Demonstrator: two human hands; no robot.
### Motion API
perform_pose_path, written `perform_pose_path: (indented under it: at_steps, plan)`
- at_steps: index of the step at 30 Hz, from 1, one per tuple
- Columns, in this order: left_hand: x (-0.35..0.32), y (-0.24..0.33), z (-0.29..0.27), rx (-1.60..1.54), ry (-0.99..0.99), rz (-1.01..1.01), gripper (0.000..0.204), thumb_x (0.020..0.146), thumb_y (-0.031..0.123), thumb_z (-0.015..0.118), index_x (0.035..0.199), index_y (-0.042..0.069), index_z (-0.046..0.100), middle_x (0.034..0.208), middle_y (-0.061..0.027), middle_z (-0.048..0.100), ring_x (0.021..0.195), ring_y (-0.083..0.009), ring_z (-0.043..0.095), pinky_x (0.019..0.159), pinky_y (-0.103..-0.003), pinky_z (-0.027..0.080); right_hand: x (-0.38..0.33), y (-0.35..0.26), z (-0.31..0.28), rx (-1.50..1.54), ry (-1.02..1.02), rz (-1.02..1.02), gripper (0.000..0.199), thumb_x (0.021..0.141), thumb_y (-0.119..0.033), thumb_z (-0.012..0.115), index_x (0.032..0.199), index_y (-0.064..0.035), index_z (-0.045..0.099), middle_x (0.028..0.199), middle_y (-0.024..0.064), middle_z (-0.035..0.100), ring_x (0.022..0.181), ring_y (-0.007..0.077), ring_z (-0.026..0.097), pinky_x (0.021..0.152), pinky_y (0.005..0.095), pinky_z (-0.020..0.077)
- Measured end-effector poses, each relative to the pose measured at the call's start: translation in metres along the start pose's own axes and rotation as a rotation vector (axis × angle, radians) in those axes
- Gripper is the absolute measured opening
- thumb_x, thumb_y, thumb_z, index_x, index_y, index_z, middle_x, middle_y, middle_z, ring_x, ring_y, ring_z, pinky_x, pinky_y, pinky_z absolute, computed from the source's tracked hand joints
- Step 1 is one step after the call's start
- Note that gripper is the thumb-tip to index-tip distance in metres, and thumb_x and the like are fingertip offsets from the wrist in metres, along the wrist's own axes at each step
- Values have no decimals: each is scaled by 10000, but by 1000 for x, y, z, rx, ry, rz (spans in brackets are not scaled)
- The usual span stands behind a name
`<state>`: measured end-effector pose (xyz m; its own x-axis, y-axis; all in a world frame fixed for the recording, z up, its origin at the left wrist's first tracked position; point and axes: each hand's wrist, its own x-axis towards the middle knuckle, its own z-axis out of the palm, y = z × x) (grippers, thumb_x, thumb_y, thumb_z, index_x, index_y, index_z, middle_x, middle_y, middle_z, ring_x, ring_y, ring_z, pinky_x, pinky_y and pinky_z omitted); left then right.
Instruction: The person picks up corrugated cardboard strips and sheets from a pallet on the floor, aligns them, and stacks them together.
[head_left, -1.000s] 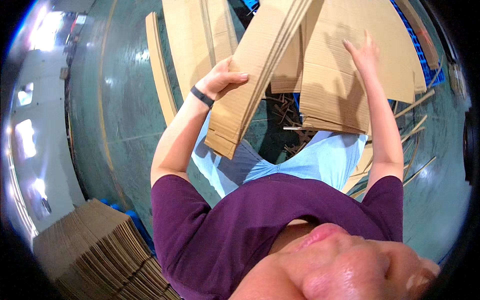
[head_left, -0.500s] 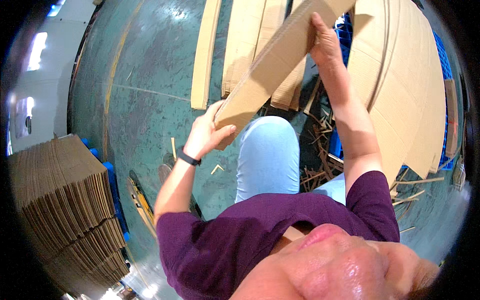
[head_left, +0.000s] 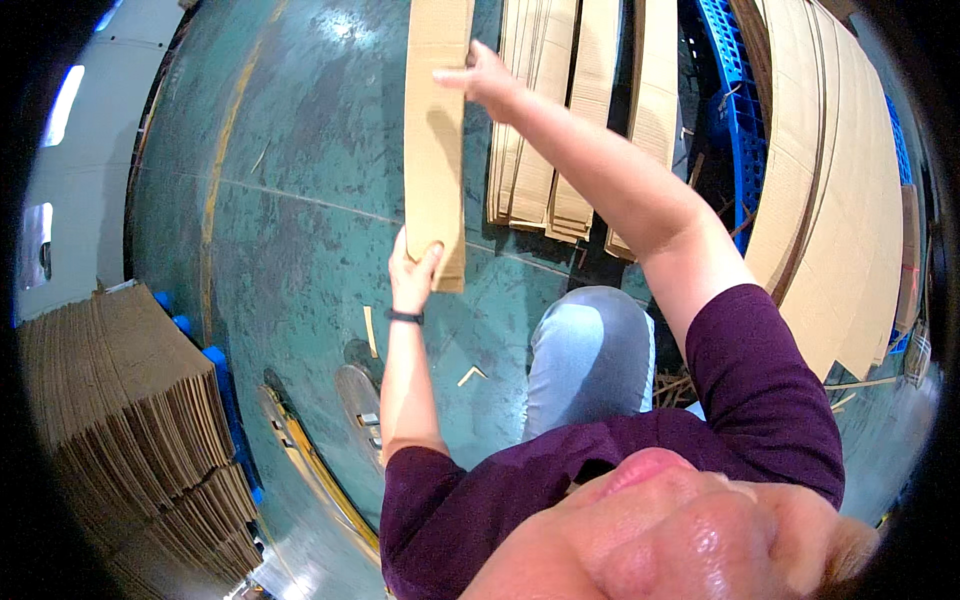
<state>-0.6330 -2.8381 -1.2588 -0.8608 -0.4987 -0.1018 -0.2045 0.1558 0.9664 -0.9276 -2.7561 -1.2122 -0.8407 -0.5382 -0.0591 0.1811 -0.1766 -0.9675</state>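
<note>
A long cardboard strip [head_left: 436, 150] is held lengthwise in front of me, its far end running out of the picture at the top. My left hand [head_left: 412, 270] is closed on its near end, thumb on the upper face. Farther along, my right hand [head_left: 480, 80] grips the right edge, with a finger or thumb laid across the face. Just right of the strip, stacks of similar cardboard strips [head_left: 530, 130] lie side by side on the floor. The strip in my hands hangs to the left of these stacks.
On the right, large cardboard sheets [head_left: 830, 200] lie by a blue plastic pallet [head_left: 735, 110]. A tall stack of folded cardboard [head_left: 130, 370] stands at lower left. Cardboard scraps [head_left: 473, 376] and a yellow-edged tool or bar [head_left: 310, 460] lie on the green floor [head_left: 300, 260].
Both hands have swung the cardboard strip leftward, away from the blue pallet. It has turned from a slant to nearly straight ahead, left of the stacks.
</note>
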Motion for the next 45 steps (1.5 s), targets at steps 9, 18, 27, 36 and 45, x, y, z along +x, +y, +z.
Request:
perform_pose_path:
  at_steps: [9,18,27,36,45]
  plan:
    - [108,-181,-37,-183,1,-392,476,781,135,715,1202,35,516,1080,-67,614,965,-158,577,852,-317,460,-118,48,-100,-241,-109,296,639,786,-134,677,1340,-5,386,1197,192,547,1008,217,580,824,310,491]
    - [120,-213,-62,371,-210,-349,552,751,302,722,1197,40,528,1123,-157,604,1028,-226,578,871,-347,456,-279,-40,-247,-174,292,196,483,819,-24,622,1274,-67,467,1091,65,586,923,123,575,822,263,477]
    - [141,43,198,457,-570,231,596,834,77,621,1355,-13,346,1313,-173,461,1205,-251,456,974,-360,405,-498,-96,-530,-1270,1261,412,667,781,-414,642,1303,-49,448,1240,203,529,1174,318,489,962,391,403]
    - [-45,142,547,134,-935,90,625,777,166,685,1274,-53,378,1177,-189,548,1058,-253,542,895,-326,434,-488,-81,-508,-1035,1026,500,747,767,-453,625,1299,28,413,1322,269,410,1256,377,367,1042,427,303]
    - [-137,124,531,237,-327,140,589,650,90,775,1154,-55,507,1109,-181,588,1036,-262,562,894,-347,450,-519,-86,-529,-488,856,138,693,762,-179,671,1364,-31,361,1233,205,540,1118,273,541,945,328,411]
